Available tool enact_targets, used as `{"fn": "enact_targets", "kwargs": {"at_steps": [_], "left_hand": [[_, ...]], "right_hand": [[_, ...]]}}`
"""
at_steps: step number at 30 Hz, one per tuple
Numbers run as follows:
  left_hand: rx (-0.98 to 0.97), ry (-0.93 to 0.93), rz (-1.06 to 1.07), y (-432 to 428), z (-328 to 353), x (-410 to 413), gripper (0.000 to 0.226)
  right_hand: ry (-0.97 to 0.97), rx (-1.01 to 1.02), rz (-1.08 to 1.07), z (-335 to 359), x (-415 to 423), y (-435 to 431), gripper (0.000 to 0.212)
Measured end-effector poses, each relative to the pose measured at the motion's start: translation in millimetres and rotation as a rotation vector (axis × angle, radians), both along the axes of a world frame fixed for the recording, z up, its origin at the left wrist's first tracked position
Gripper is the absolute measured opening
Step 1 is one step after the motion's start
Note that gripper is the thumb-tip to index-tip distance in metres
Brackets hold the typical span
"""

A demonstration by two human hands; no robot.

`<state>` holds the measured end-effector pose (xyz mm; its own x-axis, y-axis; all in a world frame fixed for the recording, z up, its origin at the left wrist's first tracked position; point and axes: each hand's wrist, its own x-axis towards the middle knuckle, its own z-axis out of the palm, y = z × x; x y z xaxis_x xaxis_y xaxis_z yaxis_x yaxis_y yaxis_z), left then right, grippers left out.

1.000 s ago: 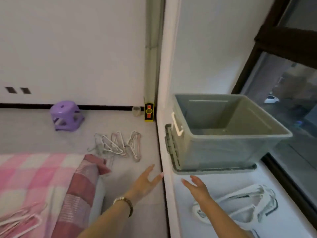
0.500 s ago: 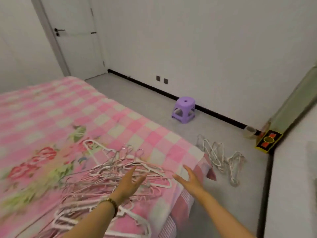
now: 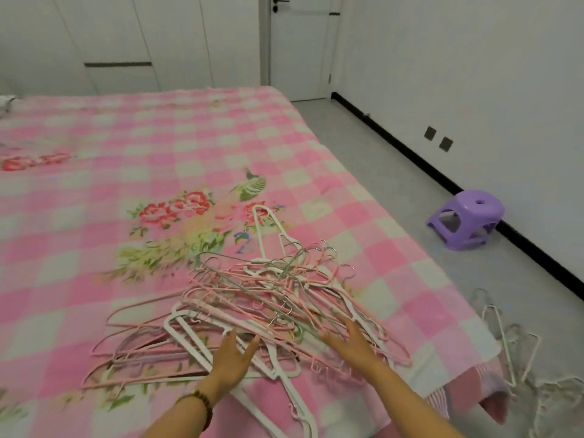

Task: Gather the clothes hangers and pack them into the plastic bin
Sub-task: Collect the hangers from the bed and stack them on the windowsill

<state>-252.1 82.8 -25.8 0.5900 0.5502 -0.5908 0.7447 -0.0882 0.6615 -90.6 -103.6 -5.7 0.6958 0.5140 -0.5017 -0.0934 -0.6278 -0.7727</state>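
Hangers (image 3: 268, 298) heaped on pink checked bed (image 3: 158, 147), left hand (image 3: 232, 358) and right hand (image 3: 350, 344) spread open above.

My open left hand (image 3: 232, 358) hides part of the tangled pink and white hanger pile (image 3: 268, 298); floor hangers (image 3: 512, 352) run off-frame.

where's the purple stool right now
The purple stool stands on the floor at the right of the head view, against the wall's black baseboard, beyond the bed.
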Motion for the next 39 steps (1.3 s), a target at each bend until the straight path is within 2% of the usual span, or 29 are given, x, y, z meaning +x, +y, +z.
{"fn": "enact_targets", "kwargs": {"at_steps": [3,5,9,12,15,16,19,22,25,27,32,34,36,38,39], "left_hand": [[-0.119,0.006,0.143,-5.9,-20.7,1.5,0.092],[-0.183,-0.024,0.221,-12.3,-31.4,6.2,0.09],[-0.177,-0.012,0.297,-23.3,-39.5,23.4,0.075],[-0.165,0.024,0.353,-25.3,-41.3,34.0,0.069],[-0.15,-0.016,0.42,-28.0,-45.4,43.0,0.069],[-0.129,-0.032,0.444,-29.6,-45.6,46.9,0.069],[-0.02,-0.048,0.513,-33.3,-39.7,55.9,0.062],[0.092,-0.104,0.503,-35.0,-38.4,58.0,0.056],[-0.06,-0.323,0.56,-41.2,-31.8,64.6,0.057],[-0.156,-0.382,0.606,-47.3,-26.0,70.1,0.058],[-0.285,-0.321,0.491,-65.5,-24.7,87.6,0.085],[-0.385,-0.307,0.443,-76.5,-23.8,91.8,0.073],[-0.394,-0.297,0.372,-87.7,-25.4,92.6,0.059],[-0.332,-0.26,0.32,-94.8,-37.0,92.9,0.062],[-0.298,-0.239,0.316,-96.1,-43.0,93.1,0.066]], "right_hand": [[0.043,-0.022,0.025,-26.5,11.5,13.3,0.09],[0.049,-0.051,0.046,-38.6,15.5,22.9,0.091],[-0.13,-0.184,0.135,-64.1,11.4,31.6,0.095],[-0.134,-0.15,0.155,-74.9,-3.5,33.8,0.073],[-0.125,-0.031,0.104,-79.3,-12.9,40.5,0.029],[-0.113,0.003,0.069,-78.9,-14.4,44.3,0.026],[-0.04,0.032,-0.008,-84.8,-13.6,55.1,0.04],[-0.017,0.073,-0.022,-78.4,-9.2,60.3,0.027],[-0.109,0.159,-0.014,-66.3,-1.3,51.8,0.02],[-0.15,0.199,-0.006,-56.6,4.9,41.6,0.011],[-0.143,0.208,-0.048,-53.4,22.8,2.6,0.028],[-0.149,0.149,-0.08,-61.1,26.6,-14.7,0.024],[-0.157,0.068,-0.098,-70.9,29.9,-27.8,0.02],[-0.267,-0.057,-0.079,-86.1,35.0,-36.9,0.024],[-0.326,-0.118,-0.059,-94.6,37.6,-39.2,0.033]]}}
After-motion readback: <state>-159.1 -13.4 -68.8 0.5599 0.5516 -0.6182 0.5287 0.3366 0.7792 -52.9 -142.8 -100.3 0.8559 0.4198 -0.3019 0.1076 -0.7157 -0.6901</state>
